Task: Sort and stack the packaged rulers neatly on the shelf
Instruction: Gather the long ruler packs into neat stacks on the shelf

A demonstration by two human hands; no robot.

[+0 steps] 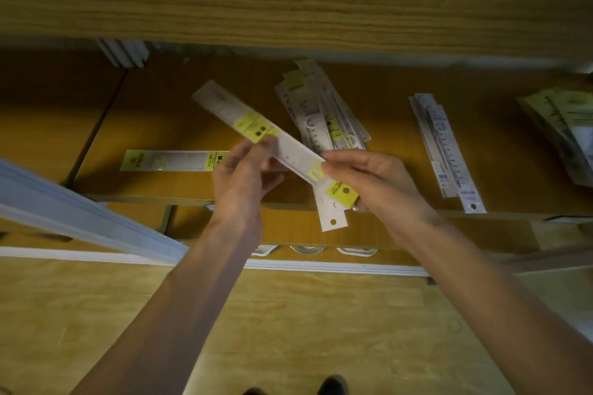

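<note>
- Both forearms reach up from the bottom of the view — the left hand point(244, 170) and the right hand point(369, 183) meet over the front edge of the shelf point(167, 125).
- Held ruler point(256, 128): a packaged one with yellow labels, slanting from upper left to lower right; left fingers pinch its middle, right fingers and thumb curl round its near end. A second pack point(332, 212) hangs beneath the right hand; whether that hand grips it too, I cannot tell.
- Step in hand, I'd say: sorting — this piece is being turned or checked before stacking.
- Next move calls for squaring it onto the flat ruler point(170, 160) lying just left of the hands, parallel to the front edge.
- Further out: a loose pile point(324, 112) behind the hands, a tidier stack point(446, 144) toward the right, well apart.
- Hard to read: label print is blurred, and the packets point(561, 125) at the right edge are cut off.
</note>
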